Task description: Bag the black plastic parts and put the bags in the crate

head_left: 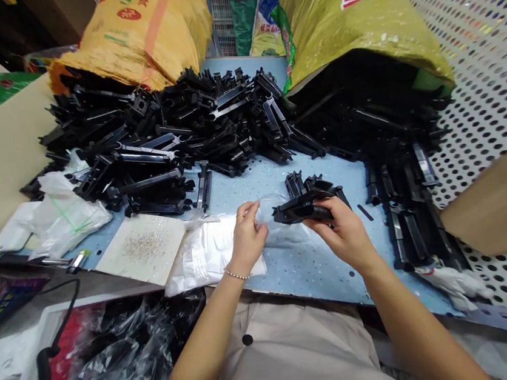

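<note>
In my right hand (343,231) is a long black plastic part (304,208), gripped above the blue tabletop (335,266). My left hand (247,236) pinches the edge of a clear plastic bag (281,232), whose mouth is close to the part's left end. More black parts (296,182) stand just behind the held one; whether any of them is also in my grip, I cannot tell. Below my left hand lies a stack of flat clear bags (208,250). Left of it is a white square board (143,245) with a scatter of tiny pieces on it.
Heaps of black parts (226,114) spill from an orange sack (148,31) and a yellow-green sack (354,26) at the back. More parts (407,227) lie in rows at right, by a perforated white panel (475,85). A box of clear wrapped pieces (126,357) stands lower left.
</note>
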A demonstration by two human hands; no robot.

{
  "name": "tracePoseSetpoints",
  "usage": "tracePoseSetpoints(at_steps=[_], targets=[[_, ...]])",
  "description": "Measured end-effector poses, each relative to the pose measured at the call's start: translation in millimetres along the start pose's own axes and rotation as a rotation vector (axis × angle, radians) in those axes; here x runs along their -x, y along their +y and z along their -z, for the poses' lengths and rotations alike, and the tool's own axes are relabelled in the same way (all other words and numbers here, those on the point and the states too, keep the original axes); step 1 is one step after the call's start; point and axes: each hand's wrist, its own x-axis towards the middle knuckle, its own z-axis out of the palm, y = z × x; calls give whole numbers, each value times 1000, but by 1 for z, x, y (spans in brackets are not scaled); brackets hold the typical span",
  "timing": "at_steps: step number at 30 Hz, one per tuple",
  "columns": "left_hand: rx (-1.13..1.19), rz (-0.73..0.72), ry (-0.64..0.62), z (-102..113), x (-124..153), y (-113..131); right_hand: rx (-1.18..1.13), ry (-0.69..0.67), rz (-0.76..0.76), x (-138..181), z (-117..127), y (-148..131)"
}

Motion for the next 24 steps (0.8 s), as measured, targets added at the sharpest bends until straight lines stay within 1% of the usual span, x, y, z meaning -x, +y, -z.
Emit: tracePoseSetpoints(at_steps=[3, 5, 7, 10, 12, 14, 17, 19, 21, 22, 23, 24], targets=[[-26, -56, -39, 7, 6, 8, 99, -99, 81, -1, -8, 1], [57, -90, -91, 10, 13, 17, 188, -148, 159, -3, -18, 0], [195, -90, -128, 13, 20, 28, 283, -177, 246, -4, -28, -3], [344, -19, -143, 25, 28, 38, 370, -226, 363, -7, -42, -13], [327, 48, -115, 39, 31, 41, 428, -296, 448, -8, -50, -24], [257, 96, -54, 56, 36, 42, 473, -397, 550, -7, -60, -38], [203, 133, -5, 88, 49, 43, 451, -548, 670, -4, -78, -61], [186, 193, -10, 116, 63, 43, 321, -660, 717, -2, -89, -75], [118, 281, 0, 153, 84, 40, 80, -780, 750, -6, -92, -82], [61, 331, 4, 175, 98, 37, -37, -809, 745, -12, -90, -81], [0, 376, -1, 198, 113, 33, -108, -802, 718, -21, -85, -77], [-48, 416, -16, 220, 130, 27, -107, -757, 664, -32, -78, -69]])
